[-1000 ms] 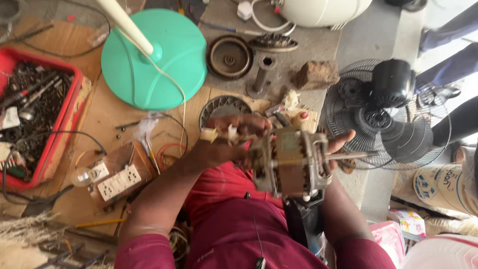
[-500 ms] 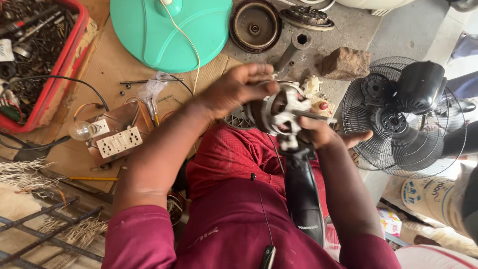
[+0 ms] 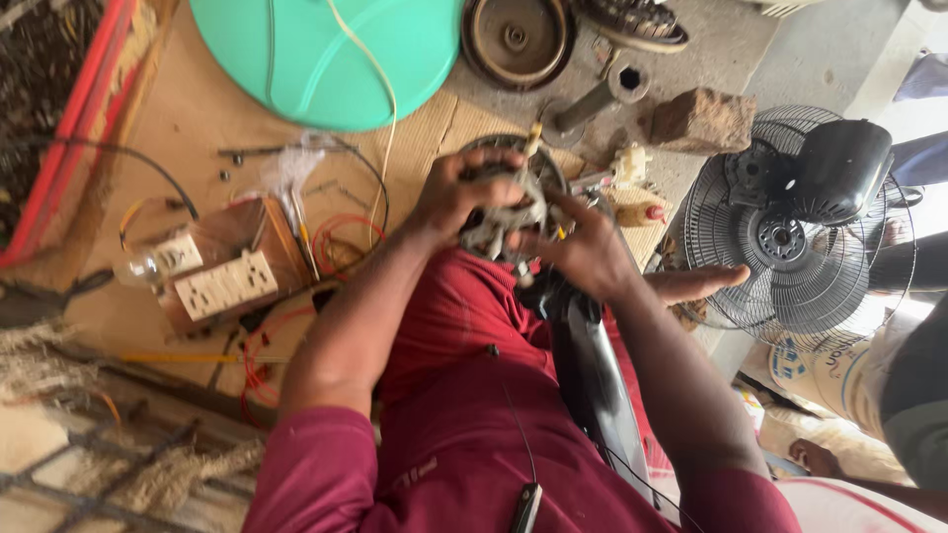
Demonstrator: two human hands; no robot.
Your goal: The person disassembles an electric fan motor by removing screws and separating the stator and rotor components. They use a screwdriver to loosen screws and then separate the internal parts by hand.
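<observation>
Head view: both forearms reach forward over the lap. Left hand [image 3: 462, 192] curled, grip closed on the fan motor [image 3: 513, 212] from the left. Right hand [image 3: 585, 247] clasps its right side. Motor held above the knees, near the green base [image 3: 296, 59].

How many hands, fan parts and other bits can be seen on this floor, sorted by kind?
Hands on the motor: 2, left hand, right hand
Fan motor: 1
Green round base: 1
Fan with wire guard: 1
Socket box: 1
Brick: 1
Red tray: 1
Total: 8
</observation>
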